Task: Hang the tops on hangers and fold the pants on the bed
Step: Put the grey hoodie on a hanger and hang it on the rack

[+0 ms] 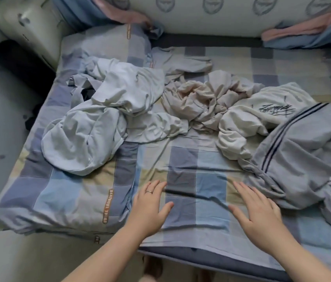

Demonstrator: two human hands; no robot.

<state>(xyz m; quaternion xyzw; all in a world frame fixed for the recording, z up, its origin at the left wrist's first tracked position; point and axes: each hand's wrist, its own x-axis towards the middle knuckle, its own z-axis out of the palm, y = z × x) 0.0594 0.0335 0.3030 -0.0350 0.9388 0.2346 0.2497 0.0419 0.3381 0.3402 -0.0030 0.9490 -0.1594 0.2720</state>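
Note:
Crumpled clothes lie across the checked bed sheet [187, 159]. A pale white top [87, 131] sits bunched at the left. A beige garment [199, 100] is heaped in the middle. To its right lies a cream top with black script lettering [258, 115]. Grey pants with dark side stripes [302, 151] spread over the right side. My left hand [150, 208] and my right hand [262, 212] lie flat with straight fingers on the sheet near the front edge. Neither holds anything. The right hand is close to the grey pants' edge. No hangers are in view.
A folded checked quilt [63, 196] lies at the front left. Pillows in blue and pink [307, 35] lean against a patterned headboard [211, 15] at the back. A wall and a dark gap run along the bed's left side.

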